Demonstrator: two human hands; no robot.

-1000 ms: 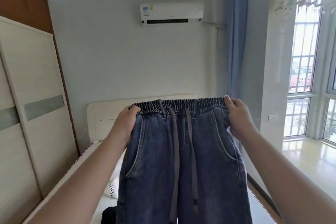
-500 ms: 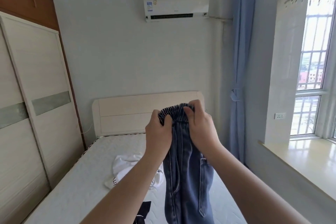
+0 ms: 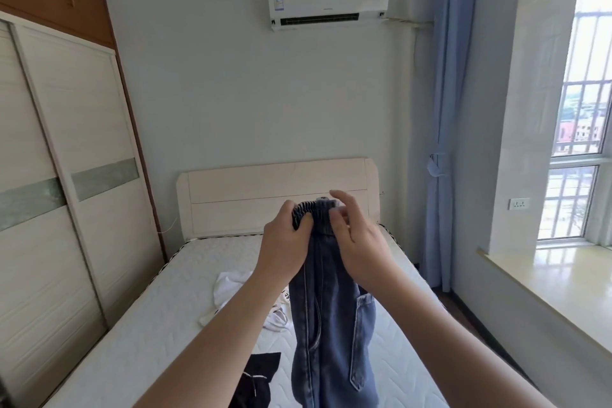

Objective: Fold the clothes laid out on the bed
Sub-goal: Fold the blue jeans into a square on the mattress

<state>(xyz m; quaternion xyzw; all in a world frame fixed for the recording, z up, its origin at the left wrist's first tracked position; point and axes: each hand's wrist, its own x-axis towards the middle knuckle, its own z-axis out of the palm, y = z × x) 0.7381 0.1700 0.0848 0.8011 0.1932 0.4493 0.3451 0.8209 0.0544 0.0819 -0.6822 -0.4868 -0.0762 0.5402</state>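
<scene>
The left hand (image 3: 284,243) grips the gathered elastic waistband of the jeans (image 3: 331,325), thumb curled over the bunched band at its 1 o'clock. The right hand (image 3: 359,242) sits just beside it at 3 o'clock, its lower fingers pressed to the waistband and its upper fingers lifted and spread; whether it truly pinches the cloth cannot be told. The jeans, doubled leg on leg, hang straight down toward 6 o'clock from the hands, above the bed (image 3: 139,334). On the mattress, a white garment (image 3: 231,288) lies at 8 o'clock of the hands and a black garment (image 3: 256,378) at 7 o'clock.
</scene>
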